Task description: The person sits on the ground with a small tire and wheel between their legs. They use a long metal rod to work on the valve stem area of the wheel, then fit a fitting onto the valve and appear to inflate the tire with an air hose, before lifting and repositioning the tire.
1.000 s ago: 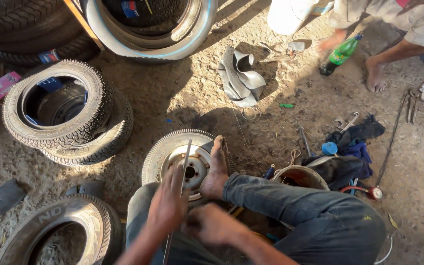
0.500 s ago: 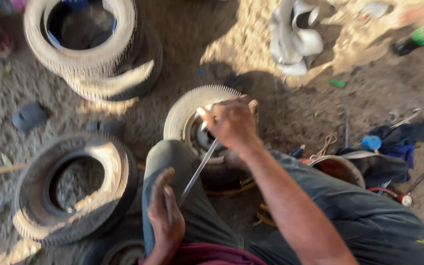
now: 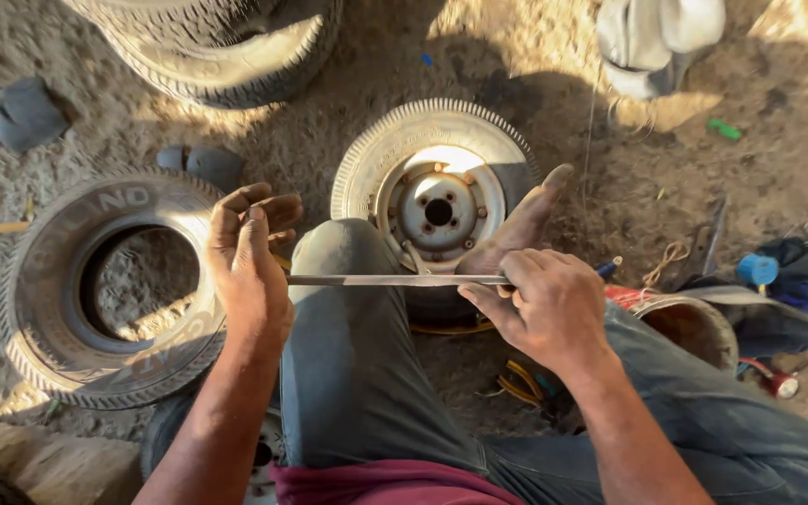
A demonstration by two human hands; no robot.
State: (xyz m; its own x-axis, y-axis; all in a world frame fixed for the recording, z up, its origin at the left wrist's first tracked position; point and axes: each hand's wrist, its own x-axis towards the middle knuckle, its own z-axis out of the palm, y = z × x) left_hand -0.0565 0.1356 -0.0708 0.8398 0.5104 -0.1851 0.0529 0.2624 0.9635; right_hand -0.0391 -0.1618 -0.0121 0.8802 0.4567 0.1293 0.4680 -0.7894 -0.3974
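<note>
Head view, looking straight down: person seated on sandy ground, legs in grey trousers, a flat metal bar point(image 3: 395, 280) held level across the left knee. Right hand point(image 3: 544, 309) has its fingers curled shut around the bar's right end; left hand point(image 3: 250, 257) is at the other end, palm set against it with fingers spread apart and only loosely bent, so it seems to brace rather than clamp. Held at both ends this way, the bar stays steady and horizontal just above the small wheel point(image 3: 437, 192). That wheel, a ribbed tyre on a pale steel rim with 4 bolt holes, lies flat on the ground; the person's bare foot point(image 3: 521, 224) presses on its right side, probably to pin it. A larger tyre point(image 3: 109, 285) lies flat to the left, just beside the left hand. More tyres are stacked at the top left. A rusty bucket point(image 3: 694, 327), blue cloth and scattered tools sit on the right, within arm's reach.
</note>
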